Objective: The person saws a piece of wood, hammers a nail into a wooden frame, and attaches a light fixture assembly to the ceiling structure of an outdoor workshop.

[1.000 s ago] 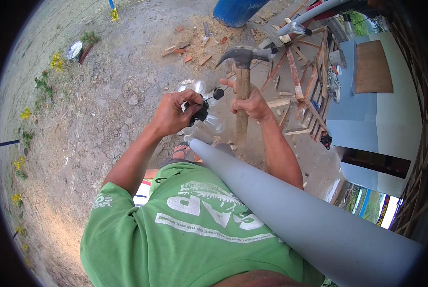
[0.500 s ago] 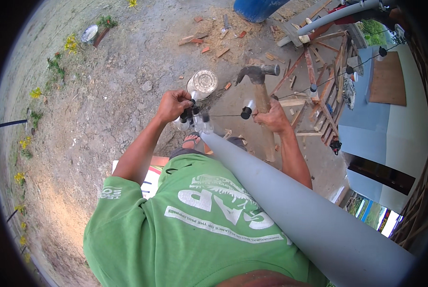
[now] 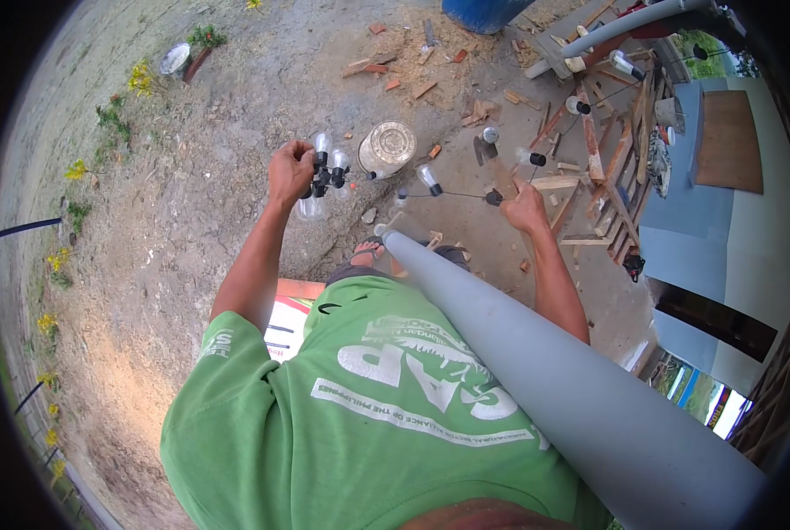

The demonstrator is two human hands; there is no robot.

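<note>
My left hand is closed on a bunch of clear light bulbs with black sockets, part of a string light. From the bunch a black cord with more bulbs runs right to my right hand, whose fingers are closed at a black socket on that cord. Just beyond those fingers is a blurred hammer, its handle pointing toward the hand; whether it is gripped cannot be made out. A thick grey pipe slants across my body between my arms, its far end near my foot.
A round, pale-lidded container stands on the ground ahead. Wood scraps lie beyond it, near a blue barrel. To the right are a wooden frame, with string-light bulbs hanging across it, and a blue-grey wall.
My left hand has shifted slightly up and left with the bulbs, showing more of them. The hammer has tipped away and looks smaller. More bulbs and cord are spread toward the right.
</note>
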